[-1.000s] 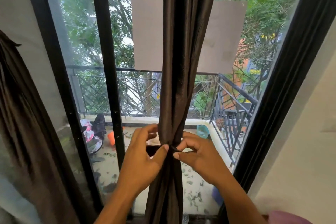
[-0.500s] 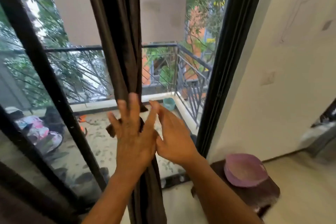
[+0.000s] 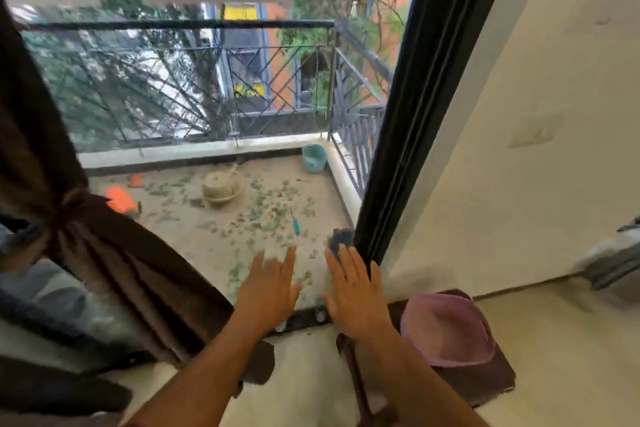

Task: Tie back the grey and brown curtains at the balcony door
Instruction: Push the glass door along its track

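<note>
We are letting go of the brown curtain (image 3: 114, 253), now hanging knotted at the far left, and drawing our left hand (image 3: 268, 291) and right hand (image 3: 353, 291) back released and empty, so this tie seems done.

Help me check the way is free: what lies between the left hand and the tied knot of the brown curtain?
In the head view, only the brown curtain's own lower folds span from its knot toward the left hand. The hand holds nothing.
</note>
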